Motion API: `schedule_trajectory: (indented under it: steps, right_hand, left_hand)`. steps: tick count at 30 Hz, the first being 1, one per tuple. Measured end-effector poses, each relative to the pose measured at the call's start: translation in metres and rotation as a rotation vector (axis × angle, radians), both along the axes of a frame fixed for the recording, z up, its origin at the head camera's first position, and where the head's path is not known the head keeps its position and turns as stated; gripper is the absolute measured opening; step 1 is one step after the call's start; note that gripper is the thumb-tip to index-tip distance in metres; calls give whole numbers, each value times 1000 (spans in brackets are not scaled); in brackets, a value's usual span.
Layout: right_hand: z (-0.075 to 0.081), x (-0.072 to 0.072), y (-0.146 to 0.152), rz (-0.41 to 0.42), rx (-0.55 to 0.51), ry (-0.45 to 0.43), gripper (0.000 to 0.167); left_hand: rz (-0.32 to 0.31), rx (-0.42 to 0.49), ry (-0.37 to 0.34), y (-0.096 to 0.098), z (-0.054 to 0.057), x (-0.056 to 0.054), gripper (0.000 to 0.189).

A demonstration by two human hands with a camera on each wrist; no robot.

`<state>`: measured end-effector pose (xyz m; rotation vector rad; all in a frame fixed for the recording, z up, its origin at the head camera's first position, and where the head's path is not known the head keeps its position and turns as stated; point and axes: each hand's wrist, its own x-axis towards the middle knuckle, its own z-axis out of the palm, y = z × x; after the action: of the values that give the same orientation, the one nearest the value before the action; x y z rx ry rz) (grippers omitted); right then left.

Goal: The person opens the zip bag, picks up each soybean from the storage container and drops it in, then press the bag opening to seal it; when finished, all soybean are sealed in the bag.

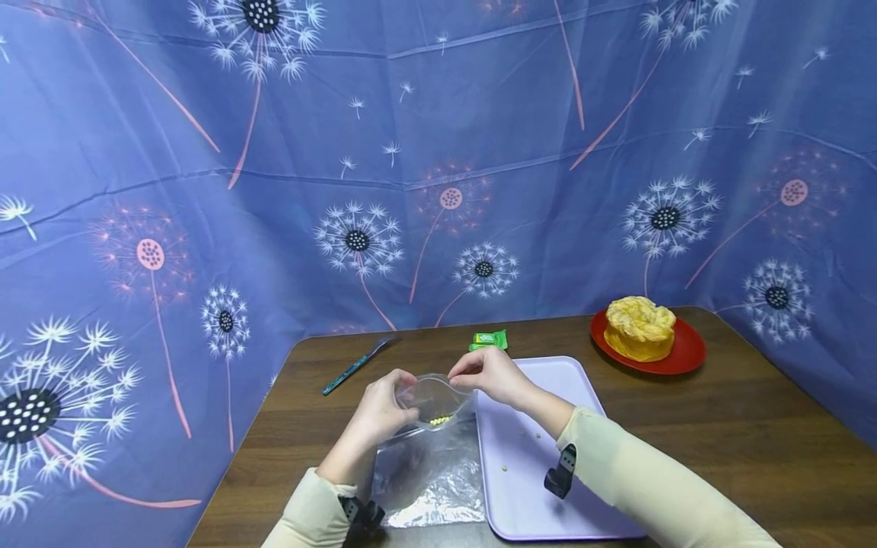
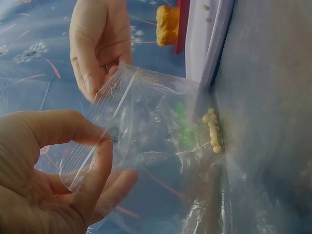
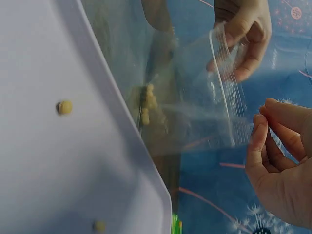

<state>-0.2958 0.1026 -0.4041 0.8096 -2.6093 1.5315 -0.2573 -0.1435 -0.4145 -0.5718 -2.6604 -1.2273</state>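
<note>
A clear zip bag (image 1: 433,396) is held up with its mouth parted, and several small round yellow beans (image 2: 212,129) lie together at its bottom. My left hand (image 1: 386,407) pinches one side of the rim between thumb and forefinger. At the opposite corner, the fingertips of my right hand (image 1: 496,377) come together on the bag's edge. Whatever else may lie between those right fingertips is too small to make out. Beside the bag, a lilac tray (image 1: 534,502) carries a few loose round beans (image 3: 65,107).
Under the bag lies a shiny clear plastic sheet (image 1: 432,479). Behind are a teal-handled slim tool (image 1: 352,371) and a green packet (image 1: 489,339). A red plate (image 1: 690,358) at the back right bears a yellow ruffled, cake-shaped thing (image 1: 637,331). Patterned blue cloth (image 1: 438,152) hangs behind the table.
</note>
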Motion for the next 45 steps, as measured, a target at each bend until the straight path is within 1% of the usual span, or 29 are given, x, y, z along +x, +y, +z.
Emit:
schedule_trajectory:
  steps: [5,9,12,15,18,20,26,29,34,36,41,45]
  right_hand:
    - [1,2,28,-46,8,-40,10]
    - [-5,3,58,-65,29,-61,12]
    - [-14,6,80,-68,46,-65,14]
    - [-24,9,97,-69,90,-59,15]
    - [-33,11,110,-62,135,-63,13]
    - [-39,12,117,-52,153,-80,11]
    - [-48,19,127,-2,161,-172,9]
    - [-50,22,129,10,180,-189,9]
    - [-53,24,129,1,241,-173,6]
    - [-54,23,129,4,254,-161,7]
    - [-56,23,129,16,273,-135,11]
    - [-54,24,128,1,253,-148,9]
  left_hand:
    - [-3,8,-4,1,0,0,43]
    - [-4,19,-11,1,0,0,43]
    - [-4,22,-18,1,0,0,43]
    - [-3,19,-23,0,-1,0,44]
    - [-3,15,-22,-1,0,0,44]
    - [-1,11,-18,-1,0,1,45]
    - [5,15,-20,-2,2,0,45]
    - [5,17,-19,-2,2,0,45]
    - [5,14,-18,-2,1,0,45]
    - [3,13,-19,-2,1,0,45]
    - [-4,11,-15,-1,-1,0,45]
    - [-6,13,-18,0,-2,0,45]
